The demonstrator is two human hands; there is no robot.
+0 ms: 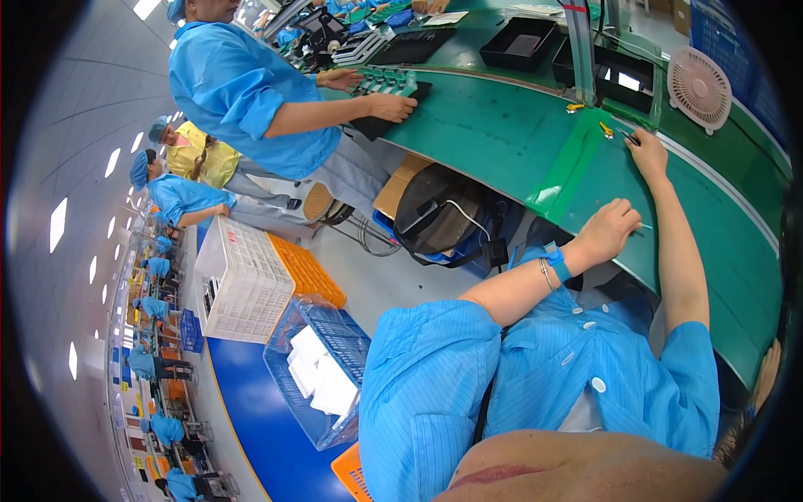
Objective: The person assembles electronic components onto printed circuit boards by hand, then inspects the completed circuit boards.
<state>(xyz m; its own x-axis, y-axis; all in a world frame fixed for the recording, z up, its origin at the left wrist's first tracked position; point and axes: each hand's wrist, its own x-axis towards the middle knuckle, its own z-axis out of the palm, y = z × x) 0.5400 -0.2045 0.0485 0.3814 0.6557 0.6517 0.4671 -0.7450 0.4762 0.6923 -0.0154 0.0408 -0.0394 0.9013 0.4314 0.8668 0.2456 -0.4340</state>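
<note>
Dark tool point(631, 138) in right hand point(649, 157), pale stick point(647, 226) in left hand point(606, 230)

The dark tool is over the far side of the green bench point(477, 125), and its tip points to the left. The fingers of the right hand are clamped on it. Near this tip is a small yellow piece point(606, 130), at the far end of a shiny green strip point(569, 163) which lies across the bench. A second yellow piece point(574, 108) is a little more to the left, beside the foot of a metal post point(580, 50).

The left hand is nearer to the body, and its fingers are closed together on the pale stick, which comes out to the right. I cannot tell if this hand touches the bench. On the left wrist are a blue band point(556, 261) and a metal bracelet point(545, 274).

Behind the right hand stands a pink fan point(699, 88). To the left, a co-worker point(242, 92) in blue has both hands at some green parts point(385, 81). On the floor side, a blue basket point(280, 368) contains white pieces point(322, 372). At the right edge, another person's hand point(765, 376) is beside the bench.
</note>
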